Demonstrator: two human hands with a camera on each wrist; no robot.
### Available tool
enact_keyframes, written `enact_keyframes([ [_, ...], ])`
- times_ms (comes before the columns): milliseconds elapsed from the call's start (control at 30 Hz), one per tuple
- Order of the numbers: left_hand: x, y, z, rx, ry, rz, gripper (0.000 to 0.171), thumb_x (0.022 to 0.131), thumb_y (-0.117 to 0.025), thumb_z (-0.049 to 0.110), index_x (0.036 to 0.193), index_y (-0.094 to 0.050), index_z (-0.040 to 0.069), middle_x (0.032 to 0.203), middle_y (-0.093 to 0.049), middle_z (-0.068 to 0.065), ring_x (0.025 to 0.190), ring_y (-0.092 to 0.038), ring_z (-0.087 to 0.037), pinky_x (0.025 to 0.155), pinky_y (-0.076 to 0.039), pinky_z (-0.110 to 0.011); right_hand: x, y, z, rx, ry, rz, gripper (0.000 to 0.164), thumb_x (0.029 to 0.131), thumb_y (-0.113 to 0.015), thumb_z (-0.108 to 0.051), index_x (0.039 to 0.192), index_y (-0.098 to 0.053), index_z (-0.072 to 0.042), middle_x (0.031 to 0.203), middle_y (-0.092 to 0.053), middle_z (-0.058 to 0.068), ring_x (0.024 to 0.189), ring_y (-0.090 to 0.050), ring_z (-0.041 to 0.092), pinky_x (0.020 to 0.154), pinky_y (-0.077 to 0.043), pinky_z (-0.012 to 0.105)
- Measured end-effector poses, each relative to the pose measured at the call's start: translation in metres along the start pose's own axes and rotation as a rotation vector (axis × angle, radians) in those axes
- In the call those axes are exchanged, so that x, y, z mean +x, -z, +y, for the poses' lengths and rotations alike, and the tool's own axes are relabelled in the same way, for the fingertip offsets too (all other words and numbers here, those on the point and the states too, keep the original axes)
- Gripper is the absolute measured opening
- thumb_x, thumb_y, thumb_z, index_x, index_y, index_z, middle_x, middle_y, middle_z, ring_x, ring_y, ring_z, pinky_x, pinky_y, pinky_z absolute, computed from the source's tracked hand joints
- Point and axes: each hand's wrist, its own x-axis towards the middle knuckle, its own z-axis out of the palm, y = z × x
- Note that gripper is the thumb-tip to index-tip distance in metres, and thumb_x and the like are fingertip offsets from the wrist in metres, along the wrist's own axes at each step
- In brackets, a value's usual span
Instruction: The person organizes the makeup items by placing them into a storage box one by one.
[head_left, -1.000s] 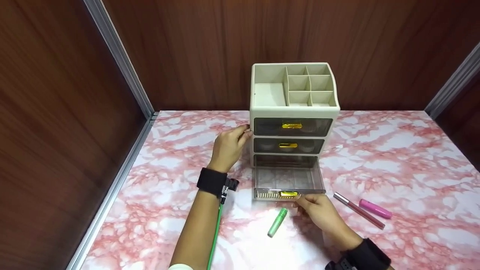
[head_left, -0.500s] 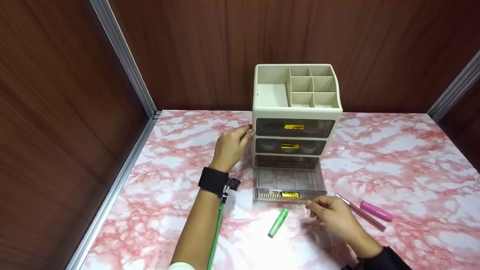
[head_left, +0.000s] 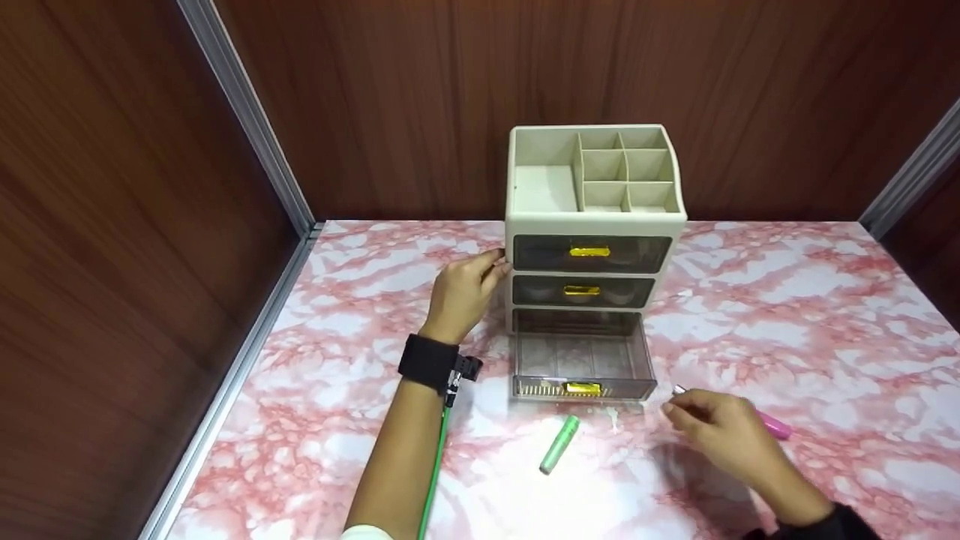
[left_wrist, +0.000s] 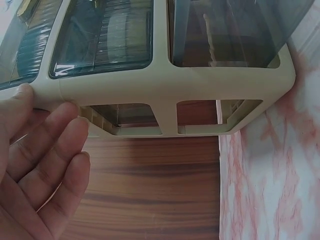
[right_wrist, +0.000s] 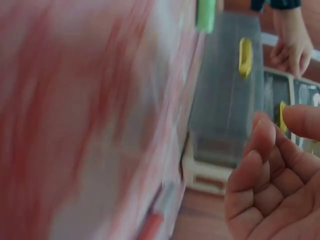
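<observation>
A cream desktop organizer [head_left: 596,223] stands at the back, its bottom drawer [head_left: 585,356] pulled out and the two upper ones closed. My left hand [head_left: 459,296] touches the organizer's left front edge; in the left wrist view its thumb [left_wrist: 22,97] meets the frame. With nothing in its loosely curled fingers, my right hand [head_left: 724,435] hovers right of the drawer. Under that hand lies a slim stick with a silver end [head_left: 679,389] and a red body [right_wrist: 152,227], mostly hidden in the head view. A pink tube [head_left: 776,425] shows partly behind the hand.
A green tube [head_left: 560,444] lies on the pink-and-white marbled table [head_left: 360,315] before the drawer. Brown wood-look panels [head_left: 405,112] enclose the back and sides. A green cable [head_left: 437,450] runs along the left forearm.
My right hand has left the bottom drawer's front and moved right, over the silver-and-red stick. The drawer stays out, and my left hand keeps its place on the organizer.
</observation>
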Motion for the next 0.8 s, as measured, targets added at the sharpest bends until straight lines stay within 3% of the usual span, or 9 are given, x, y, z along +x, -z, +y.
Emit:
enact_keyframes([
  [200, 0.000, 0.001, 0.000, 0.005, 0.005, 0.001, 0.030, 0.086, -0.055, 0.037, 0.102, -0.066, 0.013, 0.091, -0.067, 0.000, 0.078, -0.063, -0.016, 0.069, -0.049, -0.031, 0.002, 0.020, 0.014, -0.078, -0.009, -0.021, 0.028, 0.085, -0.057, -0.040, 0.091, -0.067, -0.015, 0.073, -0.063, -0.004, 0.061, -0.056, 0.012, 0.050, -0.043, 0.026],
  [367, -0.001, 0.002, 0.000, 0.012, 0.004, 0.008, 0.029, 0.086, -0.055, 0.037, 0.100, -0.067, 0.013, 0.092, -0.067, 0.000, 0.079, -0.063, -0.016, 0.069, -0.049, -0.032, 0.003, 0.029, 0.025, -0.183, -0.021, -0.067, 0.032, 0.085, -0.056, -0.044, 0.094, -0.066, -0.016, 0.079, -0.064, -0.005, 0.069, -0.057, 0.013, 0.058, -0.044, 0.034],
  [500, -0.001, 0.002, 0.000, 0.018, 0.003, 0.008, 0.029, 0.086, -0.055, 0.037, 0.099, -0.067, 0.014, 0.091, -0.067, 0.001, 0.079, -0.063, -0.016, 0.069, -0.049, -0.032, 0.002, 0.031, 0.036, -0.295, 0.013, -0.085, 0.027, 0.083, -0.058, -0.043, 0.095, -0.066, -0.019, 0.081, -0.063, -0.007, 0.072, -0.058, 0.014, 0.059, -0.044, 0.039],
  [800, 0.000, 0.001, 0.001, 0.011, 0.003, 0.001, 0.030, 0.085, -0.056, 0.036, 0.101, -0.067, 0.013, 0.091, -0.067, -0.002, 0.077, -0.063, -0.017, 0.068, -0.049, -0.032, 0.003, 0.027, 0.052, -0.435, 0.020, -0.111, 0.011, 0.080, -0.065, -0.026, 0.089, -0.063, -0.020, 0.064, -0.052, -0.010, 0.055, -0.043, 0.012, 0.047, -0.030, 0.030],
])
